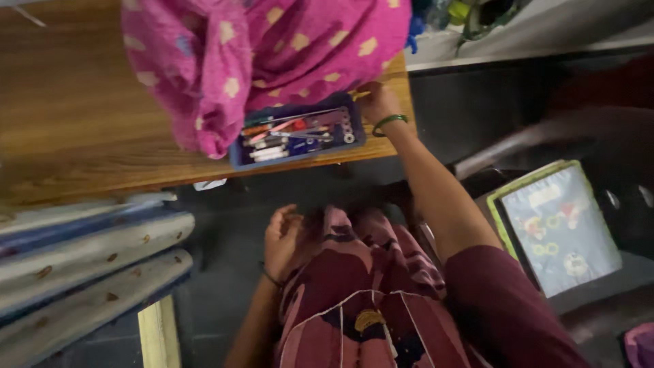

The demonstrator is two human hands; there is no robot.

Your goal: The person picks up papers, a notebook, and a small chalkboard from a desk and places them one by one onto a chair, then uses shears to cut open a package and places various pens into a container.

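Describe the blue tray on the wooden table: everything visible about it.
The blue tray is a shallow rectangular box, plastic by its look, lying flat and slightly askew near the front edge of the wooden table. It holds a jumble of thin tools and pen-like sticks in red, white and metal tones; the blur hides what they are. Pink dotted fabric drapes over its far left corner. The right hand, with a green bangle at the wrist, is at its far right corner; contact is unclear.

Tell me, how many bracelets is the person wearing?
2. A green bangle circles the right hand's wrist beside the blue tray; a thin dark band circles the left hand's wrist, near the lap.
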